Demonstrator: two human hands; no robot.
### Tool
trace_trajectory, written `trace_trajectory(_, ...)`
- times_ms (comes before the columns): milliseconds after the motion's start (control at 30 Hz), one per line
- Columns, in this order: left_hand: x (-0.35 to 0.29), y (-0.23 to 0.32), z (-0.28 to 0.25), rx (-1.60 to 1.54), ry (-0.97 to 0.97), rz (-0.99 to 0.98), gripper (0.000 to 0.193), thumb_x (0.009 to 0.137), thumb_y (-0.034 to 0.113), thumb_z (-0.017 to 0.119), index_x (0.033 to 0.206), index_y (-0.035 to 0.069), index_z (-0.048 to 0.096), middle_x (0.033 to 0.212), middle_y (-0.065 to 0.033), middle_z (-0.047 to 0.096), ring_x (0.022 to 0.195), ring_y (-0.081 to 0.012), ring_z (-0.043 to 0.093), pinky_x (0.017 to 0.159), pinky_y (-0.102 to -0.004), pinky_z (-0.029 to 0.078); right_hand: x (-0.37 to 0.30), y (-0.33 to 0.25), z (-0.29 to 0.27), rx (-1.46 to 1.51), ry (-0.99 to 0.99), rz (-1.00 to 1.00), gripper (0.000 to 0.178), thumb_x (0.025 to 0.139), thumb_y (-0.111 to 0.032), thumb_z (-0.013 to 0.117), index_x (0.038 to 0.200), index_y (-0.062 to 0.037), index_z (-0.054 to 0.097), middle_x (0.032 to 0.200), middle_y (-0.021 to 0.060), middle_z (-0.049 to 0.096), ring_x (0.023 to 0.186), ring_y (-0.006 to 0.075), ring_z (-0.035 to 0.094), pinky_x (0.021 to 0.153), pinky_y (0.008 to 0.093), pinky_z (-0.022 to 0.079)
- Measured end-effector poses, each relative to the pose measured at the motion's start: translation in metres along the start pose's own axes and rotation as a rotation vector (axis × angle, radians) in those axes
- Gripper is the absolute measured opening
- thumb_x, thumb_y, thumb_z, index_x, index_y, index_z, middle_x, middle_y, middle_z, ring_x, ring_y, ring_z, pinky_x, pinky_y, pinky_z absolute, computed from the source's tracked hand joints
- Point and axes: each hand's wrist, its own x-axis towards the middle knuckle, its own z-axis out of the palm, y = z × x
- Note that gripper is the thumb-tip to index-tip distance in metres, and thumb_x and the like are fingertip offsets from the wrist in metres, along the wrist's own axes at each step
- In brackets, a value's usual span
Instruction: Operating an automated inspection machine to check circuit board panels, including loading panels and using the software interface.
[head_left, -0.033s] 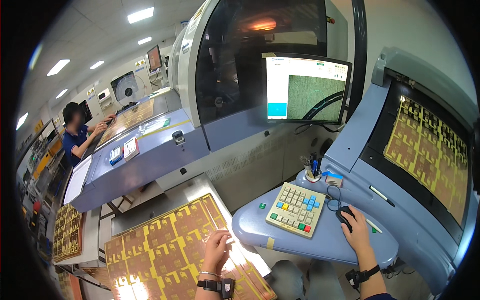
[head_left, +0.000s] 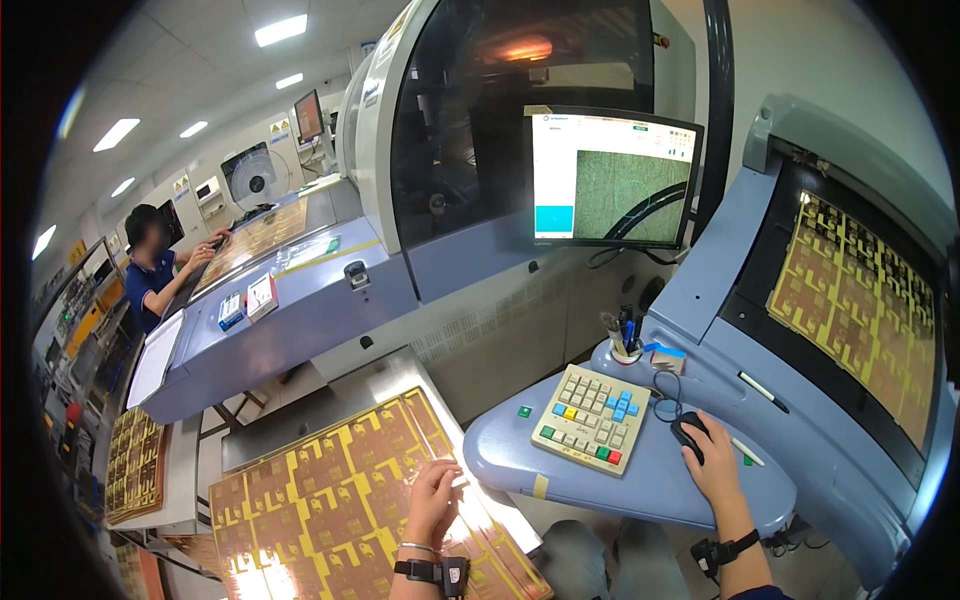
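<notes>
My right hand [head_left: 712, 462] is wrapped over a black computer mouse [head_left: 686, 432] on the blue-grey console shelf [head_left: 500, 455]. Left of the mouse lies a beige keypad [head_left: 592, 420] with several coloured keys. My left hand [head_left: 434, 496] is loosely closed, fingers curled together, above a copper-coloured circuit board panel [head_left: 320, 500] with yellow patterned borders; nothing shows in the fingers. Whether it touches the panel I cannot tell. A lit monitor [head_left: 612, 180] ahead shows a greenish, grainy close-up with a dark curved band across it.
A similar panel [head_left: 850, 310] lies on the sloped black bed [head_left: 745, 290] at right. A pen cup [head_left: 625, 350], a white pen [head_left: 763, 390] and a second white pen [head_left: 748, 452] surround the shelf. At far left, a person [head_left: 150, 265] works at another machine. More panels [head_left: 135, 465] are stacked below.
</notes>
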Motion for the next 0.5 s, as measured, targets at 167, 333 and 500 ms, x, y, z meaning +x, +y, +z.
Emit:
trace_trajectory(167,-0.001,0.004,0.003,-0.097,0.037,-0.033,0.018,0.094,0.007,0.056,0.098,-0.002,0.071,0.107,-0.0136,0.067,0.102,-0.0260,0.064,0.091,-0.0351,0.050,-0.001,0.005,0.004,-0.006,-0.003,-0.024,0.041,0.078,-0.011,0.074,0.119,-0.0123,0.067,0.137,0.0154,0.053,0.121,0.0385,0.053,0.101,0.0465,0.045)
trace_trajectory(333,0.000,0.003,0.003,-0.084,0.031,-0.035,0.018,0.094,0.007,0.056,0.099,-0.002,0.071,0.107,-0.0139,0.068,0.102,-0.0263,0.063,0.092,-0.0353,0.050,-0.001,0.006,0.004,0.006,-0.016,-0.028,0.042,0.078,-0.011,0.075,0.120,-0.0122,0.066,0.138,0.0156,0.053,0.122,0.0388,0.052,0.101,0.0465,0.045)
trace_trajectory(500,0.000,0.010,0.002,-0.040,0.024,-0.029,0.019,0.093,0.007,0.056,0.099,-0.002,0.071,0.108,-0.0142,0.068,0.103,-0.0268,0.063,0.093,-0.0358,0.049,-0.001,0.005,0.003,0.005,-0.016,-0.024,0.043,0.078,-0.011,0.075,0.120,-0.0116,0.066,0.138,0.0162,0.053,0.122,0.0391,0.052,0.101,0.0464,0.045)
